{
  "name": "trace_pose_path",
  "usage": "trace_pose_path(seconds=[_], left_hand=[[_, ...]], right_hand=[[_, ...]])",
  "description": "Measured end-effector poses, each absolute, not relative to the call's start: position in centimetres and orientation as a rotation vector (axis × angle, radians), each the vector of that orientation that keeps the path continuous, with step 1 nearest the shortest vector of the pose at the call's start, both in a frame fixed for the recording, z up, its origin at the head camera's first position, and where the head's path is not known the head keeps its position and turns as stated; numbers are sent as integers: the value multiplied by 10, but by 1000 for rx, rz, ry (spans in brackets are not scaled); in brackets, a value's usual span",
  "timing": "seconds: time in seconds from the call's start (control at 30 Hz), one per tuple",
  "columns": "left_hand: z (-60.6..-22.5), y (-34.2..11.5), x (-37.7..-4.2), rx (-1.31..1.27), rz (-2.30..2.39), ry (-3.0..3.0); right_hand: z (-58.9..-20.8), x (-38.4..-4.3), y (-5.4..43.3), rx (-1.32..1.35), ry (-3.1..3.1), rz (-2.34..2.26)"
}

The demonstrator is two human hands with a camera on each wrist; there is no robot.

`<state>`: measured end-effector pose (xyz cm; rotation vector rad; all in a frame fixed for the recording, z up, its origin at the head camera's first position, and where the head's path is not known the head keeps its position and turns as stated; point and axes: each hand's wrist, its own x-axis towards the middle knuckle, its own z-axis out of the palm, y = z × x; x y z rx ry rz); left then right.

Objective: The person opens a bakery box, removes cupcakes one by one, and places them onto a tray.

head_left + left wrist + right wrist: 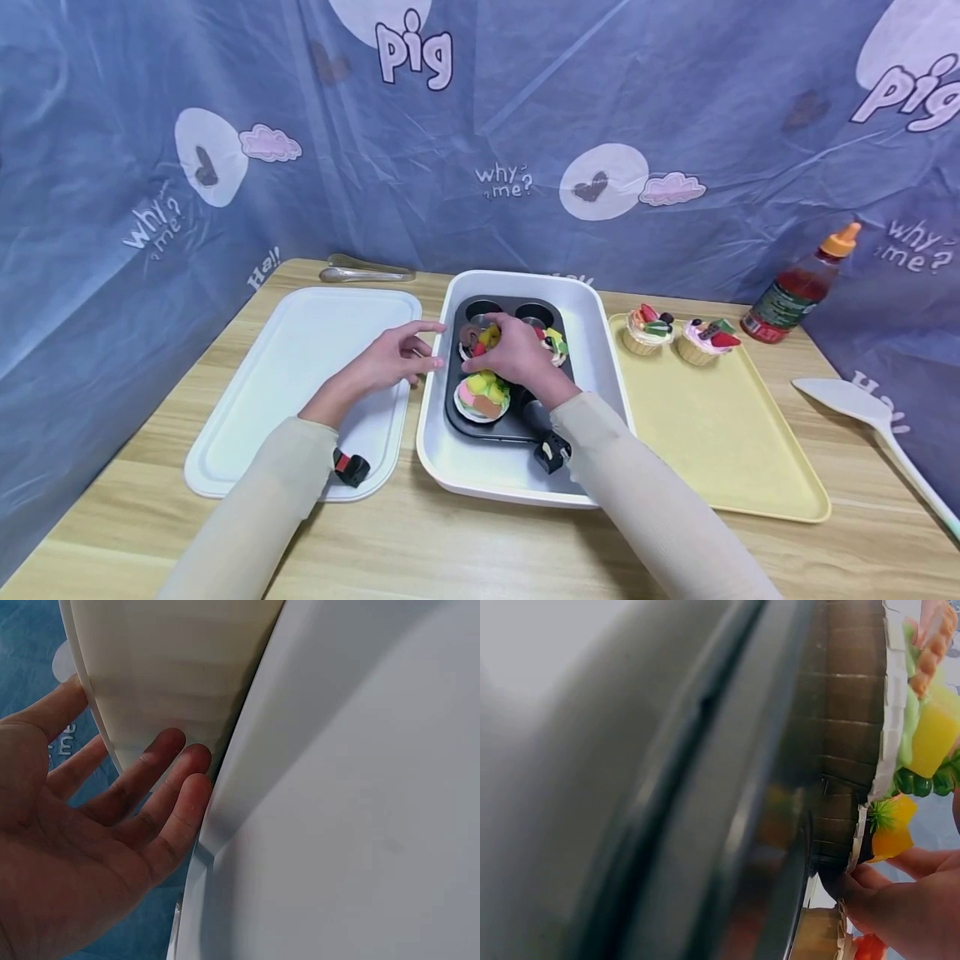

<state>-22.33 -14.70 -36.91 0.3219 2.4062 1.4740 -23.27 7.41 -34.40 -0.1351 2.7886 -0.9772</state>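
Note:
My right hand (517,354) reaches over the black muffin tin (510,429) and pinches a toy cupcake (468,337) topped with a brown swirl and yellow fruit. That cupcake sits in a middle cup, partly hidden by the fingers. In the right wrist view the fingertips (847,889) are at its paper edge. Nearer me in the tin is a cupcake (482,397) with yellow and pink toppings; another cupcake (553,343) shows beyond my hand. My left hand (382,362) has its fingers spread loosely at the left rim of the white bin (431,417), holding nothing.
A white tray (300,367) lies left of the bin, with metal tongs (367,271) behind it. On the yellow tray (735,442) at right stand two cupcakes (647,330). A sauce bottle (798,287) and a white spoon (862,408) are farther right. A blue curtain (450,208) hangs behind.

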Motion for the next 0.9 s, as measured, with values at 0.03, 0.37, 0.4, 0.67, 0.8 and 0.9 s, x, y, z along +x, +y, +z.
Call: trace_pose_path(seconds=[0.03, 0.37, 0.4, 0.67, 0.8, 0.9], left_hand=[[-369, -147, -223, 319, 1477, 2406], [-372, -148, -224, 352, 1506, 2388], [-372, -148, -224, 352, 1506, 2389], [-372, -149, -224, 361, 1501, 2394], [-371, -149, -223, 368, 1499, 2396], [-371, -149, -222, 371, 1495, 2399]], right_hand=[[-344, -232, 74, -133, 2790, -975], [-345, -232, 75, -139, 2815, -967], [-345, -232, 75, -137, 2817, -968], [-346, -232, 75, -142, 2816, -979], [-347, -232, 75, -134, 2812, -993], [-347, -232, 76, -133, 2811, -1007]])
